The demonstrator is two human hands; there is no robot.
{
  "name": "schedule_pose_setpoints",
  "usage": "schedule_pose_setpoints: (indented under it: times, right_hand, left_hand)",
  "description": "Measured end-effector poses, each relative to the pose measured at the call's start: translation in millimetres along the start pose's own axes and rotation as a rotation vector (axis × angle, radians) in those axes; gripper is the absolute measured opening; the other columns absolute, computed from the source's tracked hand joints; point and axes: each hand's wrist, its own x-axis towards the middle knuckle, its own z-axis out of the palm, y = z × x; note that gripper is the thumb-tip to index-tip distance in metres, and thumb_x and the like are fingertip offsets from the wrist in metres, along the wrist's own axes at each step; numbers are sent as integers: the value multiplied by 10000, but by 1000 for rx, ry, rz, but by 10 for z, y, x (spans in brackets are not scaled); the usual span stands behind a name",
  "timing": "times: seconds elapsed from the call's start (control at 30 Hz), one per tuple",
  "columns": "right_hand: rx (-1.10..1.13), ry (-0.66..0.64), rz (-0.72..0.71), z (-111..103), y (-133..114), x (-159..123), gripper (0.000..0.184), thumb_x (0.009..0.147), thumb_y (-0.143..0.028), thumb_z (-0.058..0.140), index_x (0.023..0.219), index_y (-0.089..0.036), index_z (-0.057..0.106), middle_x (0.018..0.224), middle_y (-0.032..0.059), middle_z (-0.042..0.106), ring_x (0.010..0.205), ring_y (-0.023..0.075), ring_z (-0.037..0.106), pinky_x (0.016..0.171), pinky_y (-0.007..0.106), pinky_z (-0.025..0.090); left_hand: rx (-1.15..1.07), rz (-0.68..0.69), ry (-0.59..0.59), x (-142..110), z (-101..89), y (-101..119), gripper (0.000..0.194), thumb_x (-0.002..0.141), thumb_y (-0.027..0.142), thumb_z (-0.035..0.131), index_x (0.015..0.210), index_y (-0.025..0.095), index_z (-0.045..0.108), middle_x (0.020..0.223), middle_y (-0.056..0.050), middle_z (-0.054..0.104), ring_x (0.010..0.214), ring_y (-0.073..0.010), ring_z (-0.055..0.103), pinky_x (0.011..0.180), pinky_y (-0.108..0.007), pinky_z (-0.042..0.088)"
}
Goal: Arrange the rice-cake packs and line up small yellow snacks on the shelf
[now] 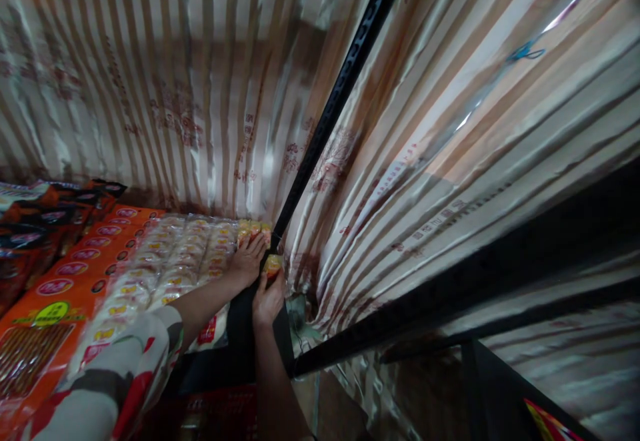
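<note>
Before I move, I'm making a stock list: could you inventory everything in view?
Black post: one, black, slanting across the middle
Black beams: at least two, black, right
Striped sheeting: count unclear, pale with brown, background
Blue tie: one, blue, upper right
Dark packs: several, black and orange, far left
Orange packs: at least five, orange, left
White packs: three rows, whitish, beside the orange packs
Yellow packs: a few, yellow, beside the post
Single yellow pack: one, yellow, at the post's foot
Red packaging: count unclear, red, bottom
Sleeve: one, white, grey and red, left arm
Left hand: one, bare, on the yellow packs
Right hand: one, bare, grip on the single yellow pack
</note>
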Motion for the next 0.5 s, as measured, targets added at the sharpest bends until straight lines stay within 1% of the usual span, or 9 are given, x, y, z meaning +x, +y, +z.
schedule_pose_setpoints:
  times: [0.1, 0.2, 0.33, 0.5]
  right_hand:
    - [-15, 33, -37, 24, 24, -2, 571, 921, -448, 324, 1289, -39, 477, 1266, 261, 539, 1219, 318, 477, 995, 450, 352]
    - [-32, 49, -57, 38, 41, 1, 606, 921, -473, 314, 1281, -16, 484, 1244, 265, 554, 1198, 322, 492, 990, 441, 356]
    - [-44, 59, -69, 45, 44, 4, 625, 926, -491, 295, 1286, -17, 483, 1241, 262, 556, 1207, 321, 483, 988, 435, 355]
    - [-52, 60, -70, 53, 52, 6, 660, 926, -511, 272, 1279, 5, 483, 1220, 280, 559, 1181, 332, 498, 973, 444, 364]
  left_hand:
    - [49, 43, 50, 94, 20, -11, 529, 853, 199, 378, 1366, 85, 435, 1512, -116, 294, 1423, -238, 193, 1176, -477, 103]
    - [95, 61, 89, 162, 57, -25, 502, 860, 176, 374, 1349, 112, 464, 1496, -96, 337, 1418, -231, 211, 1171, -481, 129]
    - [118, 69, 92, 228, 149, -64, 480, 874, 136, 334, 1328, 120, 487, 1481, -86, 365, 1407, -224, 246, 1160, -487, 163]
    - [100, 84, 110, 302, 215, -99, 472, 863, 120, 341, 1303, 156, 511, 1492, -71, 353, 1406, -217, 249, 1142, -496, 194]
